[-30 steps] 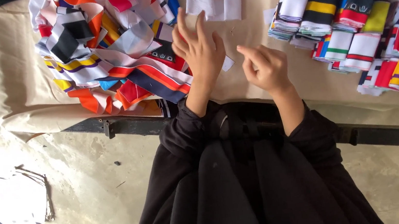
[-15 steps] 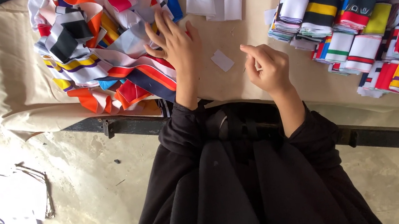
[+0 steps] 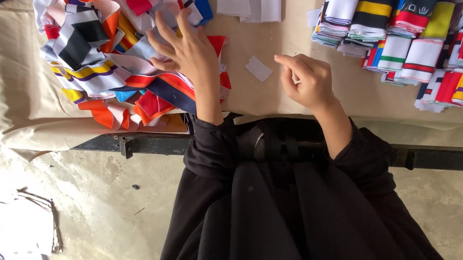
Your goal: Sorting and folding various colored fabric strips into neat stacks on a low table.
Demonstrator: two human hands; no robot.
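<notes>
Left hand (image 3: 192, 54) open, fingers spread, resting flat on loose heap of striped fabric strips (image 3: 113, 62) at left of table (image 3: 23, 111). Right hand (image 3: 308, 80) half curled, thumb and forefinger pinched, holding nothing visible, near small white patch (image 3: 258, 68). Folded stacks (image 3: 409, 20) at right. Strips look light, soft, floppy, likely tangled; best pinched at one free edge.

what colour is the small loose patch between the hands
White, plain; the patch shows in the head view.
</notes>
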